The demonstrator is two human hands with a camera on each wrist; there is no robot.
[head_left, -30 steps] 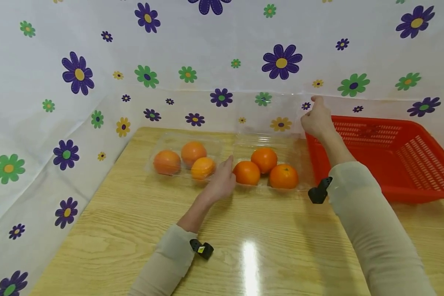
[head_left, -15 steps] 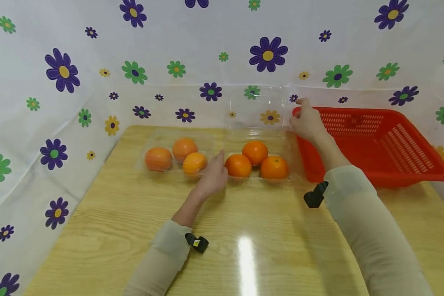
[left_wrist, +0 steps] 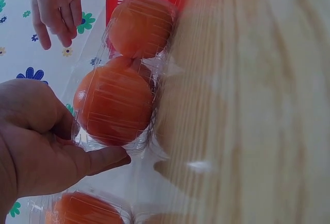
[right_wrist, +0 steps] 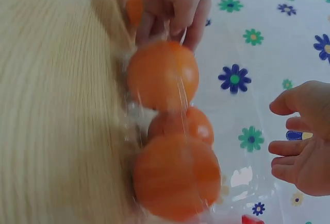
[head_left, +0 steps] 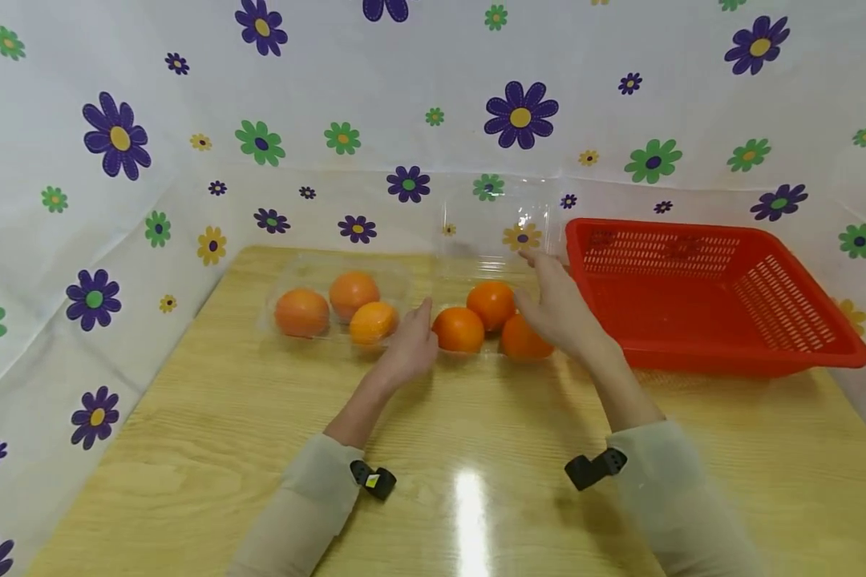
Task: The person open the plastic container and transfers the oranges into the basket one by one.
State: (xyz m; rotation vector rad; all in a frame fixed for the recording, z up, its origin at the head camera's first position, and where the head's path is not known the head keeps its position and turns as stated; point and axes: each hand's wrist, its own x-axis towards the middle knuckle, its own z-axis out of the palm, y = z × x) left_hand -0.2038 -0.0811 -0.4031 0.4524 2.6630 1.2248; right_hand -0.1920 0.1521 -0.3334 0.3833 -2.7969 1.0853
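Note:
A clear plastic fruit box [head_left: 491, 354] holds three oranges [head_left: 459, 329], its transparent lid [head_left: 492, 260] standing raised at the back. My left hand [head_left: 410, 346] pinches the box's left end between thumb and fingers, as the left wrist view shows closely. Over the box's right side hovers my right hand [head_left: 564, 311], fingers extended and apart, partly covering the rightmost orange [head_left: 526, 338]. In the right wrist view that hand [right_wrist: 304, 141] holds nothing. Whether it touches the lid is unclear.
Left of my left hand sits another clear box [head_left: 299, 268] with three orange fruits [head_left: 301, 312] under its lid. A red perforated basket [head_left: 722, 357] stands at the right. Flower-patterned white cloth [head_left: 404, 104] backs the wooden table [head_left: 245, 449].
My right hand has come from beside the raised lid, near the basket's corner, down and left over the box. The left hand keeps its grip. The head view has shifted slightly.

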